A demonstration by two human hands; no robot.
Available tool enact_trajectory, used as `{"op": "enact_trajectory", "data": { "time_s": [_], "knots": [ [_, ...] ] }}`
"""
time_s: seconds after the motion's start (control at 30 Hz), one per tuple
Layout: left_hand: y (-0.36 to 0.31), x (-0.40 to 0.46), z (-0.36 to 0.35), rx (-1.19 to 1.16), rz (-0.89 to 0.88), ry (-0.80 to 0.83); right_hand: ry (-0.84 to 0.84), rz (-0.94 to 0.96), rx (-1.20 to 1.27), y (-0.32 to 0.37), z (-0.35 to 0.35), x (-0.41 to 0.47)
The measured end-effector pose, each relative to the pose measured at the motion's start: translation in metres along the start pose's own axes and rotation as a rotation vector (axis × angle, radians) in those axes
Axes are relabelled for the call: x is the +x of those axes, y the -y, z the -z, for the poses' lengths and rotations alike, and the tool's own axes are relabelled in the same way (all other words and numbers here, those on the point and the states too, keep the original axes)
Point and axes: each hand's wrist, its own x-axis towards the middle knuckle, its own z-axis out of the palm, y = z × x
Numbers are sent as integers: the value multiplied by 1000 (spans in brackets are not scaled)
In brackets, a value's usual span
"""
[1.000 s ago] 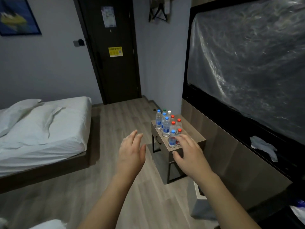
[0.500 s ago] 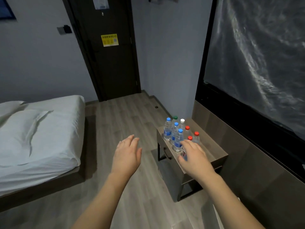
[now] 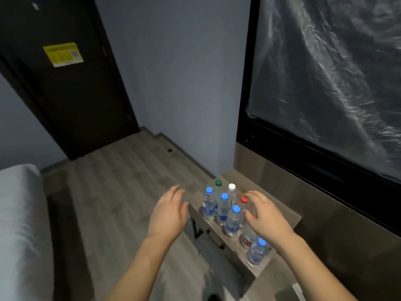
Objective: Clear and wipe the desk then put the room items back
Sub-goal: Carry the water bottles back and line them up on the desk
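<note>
Several small water bottles stand bunched on a low wooden side table [image 3: 280, 211] by the wall. Blue-capped bottles [image 3: 223, 208] line the table's left edge, one more blue-capped bottle [image 3: 257, 250] stands nearest me, and green-capped [image 3: 218, 183], white-capped [image 3: 232, 187] and red-capped [image 3: 244, 199] ones stand behind. My right hand [image 3: 265, 216] hovers over the red-capped bottles with fingers spread, hiding some of them and holding nothing. My left hand [image 3: 169, 211] is open, just left of the table's edge, beside the blue-capped row.
A white bed [image 3: 19, 224] fills the left side. A dark door [image 3: 71, 88] stands at the far end of the wood floor [image 3: 121, 192]. A dark frame with plastic sheeting [image 3: 329, 79] covers the right wall above a wooden panel.
The view has come closer to the side table and tilted down. Both hands have moved forward, the right one reaching over the red-capped bottles, the left drawing up beside the table.
</note>
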Motion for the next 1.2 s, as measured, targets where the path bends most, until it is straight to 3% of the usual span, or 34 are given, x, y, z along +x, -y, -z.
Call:
{"op": "enact_trajectory", "data": {
  "time_s": [0.37, 0.5, 0.73, 0.93, 1.2],
  "knots": [
    [29, 171, -61, 9, -166, 204, 174, -44, -22, -27, -42, 214],
    [33, 204, -124, -26, -270, 406, 320, -86, -98, -37, -76, 269],
    [64, 225, -243, -153, -361, 616, 502, -116, -137, -60, -155, 330],
    [106, 222, -253, -307, -343, 538, 499, -145, -89, -57, -180, 343],
    [121, 268, -182, -284, -372, 367, 259, -373, 67, -16, -126, 338]
  ]
}}
